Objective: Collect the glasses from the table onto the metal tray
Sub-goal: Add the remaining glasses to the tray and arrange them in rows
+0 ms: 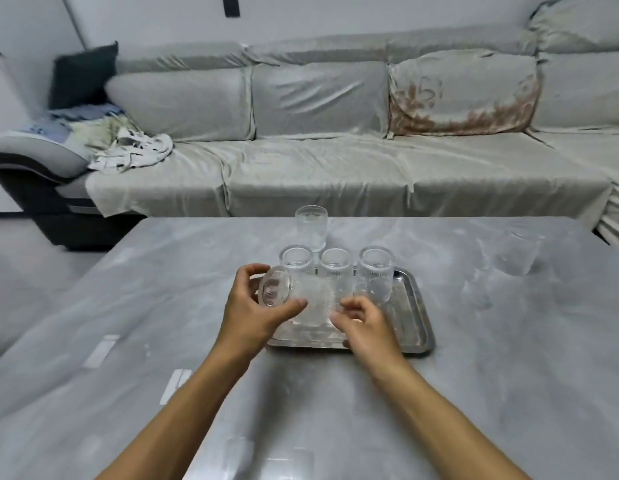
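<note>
A metal tray lies in the middle of the grey table. Three clear ribbed glasses stand in a row at its far side: left, middle, right. A fourth glass stands on the table just behind the tray. Over the tray's near left part, a glass lies tilted on its side, base toward the left. My left hand grips its base end, and my right hand holds its rim end. Another glass stands on the table to the far right.
A grey covered sofa runs along the far side of the table, with crumpled cloths at its left end. The table's left edge falls off toward the floor. Faint see-through shapes lie near the table's front edge.
</note>
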Demonstrator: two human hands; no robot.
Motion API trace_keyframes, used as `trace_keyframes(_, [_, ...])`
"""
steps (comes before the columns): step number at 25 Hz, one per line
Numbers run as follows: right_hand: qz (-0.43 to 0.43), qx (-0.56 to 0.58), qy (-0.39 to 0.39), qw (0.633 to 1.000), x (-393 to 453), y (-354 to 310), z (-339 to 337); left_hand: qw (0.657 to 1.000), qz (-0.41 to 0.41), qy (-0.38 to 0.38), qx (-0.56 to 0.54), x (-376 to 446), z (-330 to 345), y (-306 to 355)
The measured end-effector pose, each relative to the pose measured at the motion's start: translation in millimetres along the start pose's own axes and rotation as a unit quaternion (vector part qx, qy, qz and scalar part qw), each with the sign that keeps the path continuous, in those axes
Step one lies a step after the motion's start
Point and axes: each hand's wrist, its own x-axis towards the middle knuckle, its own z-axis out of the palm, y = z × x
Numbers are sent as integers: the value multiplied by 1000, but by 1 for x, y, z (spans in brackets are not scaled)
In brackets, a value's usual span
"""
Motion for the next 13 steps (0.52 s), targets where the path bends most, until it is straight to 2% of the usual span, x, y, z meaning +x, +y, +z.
trace_keyframes(1, [-39,-127,22,991,3,8,-2,999,5,4,50,8,-4,-3])
trace_keyframes(3, [-139,-340,-12,930,3,21,-8,991,16,-11,130,18,-4,-9])
trace_keyframes(5, [-184,-462,-58,865,0,32,-12,982,20,-20,188,24,1,-17])
trace_keyframes(6, [-193,-498,-68,843,0,36,-13,979,20,-22,202,27,4,-21])
trace_keyframes(8, [-202,-531,-72,820,0,42,-13,976,22,-31,214,34,9,-26])
trace_keyframes(13, [-224,-537,-61,811,2,52,-15,965,25,-49,256,42,22,-28])
